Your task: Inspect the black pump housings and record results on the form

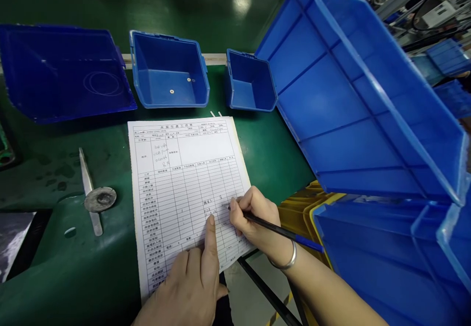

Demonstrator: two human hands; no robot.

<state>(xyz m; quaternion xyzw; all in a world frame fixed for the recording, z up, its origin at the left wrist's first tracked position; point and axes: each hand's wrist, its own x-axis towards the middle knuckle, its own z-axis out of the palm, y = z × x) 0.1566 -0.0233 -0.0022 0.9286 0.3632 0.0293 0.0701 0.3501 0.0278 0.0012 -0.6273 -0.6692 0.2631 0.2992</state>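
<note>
A printed form (198,178) with table rows and some handwriting lies on the green bench. My right hand (257,218) grips a black pen (283,230) with a blue end, its tip on the paper at the right-hand columns. My left hand (195,277) rests on the lower part of the sheet, index finger stretched out and pointing at a written entry, holding nothing. Left of the paper are metal tweezers (87,174) with a round grey disc (100,199) lying over them.
Behind the paper stand a dark blue bin (66,75), a blue bin (169,88) with small rings inside, and a smaller blue bin (252,83). Large blue crates (331,95) and a yellow crate (303,208) stand at the right. A black-edged sheet (16,232) lies far left.
</note>
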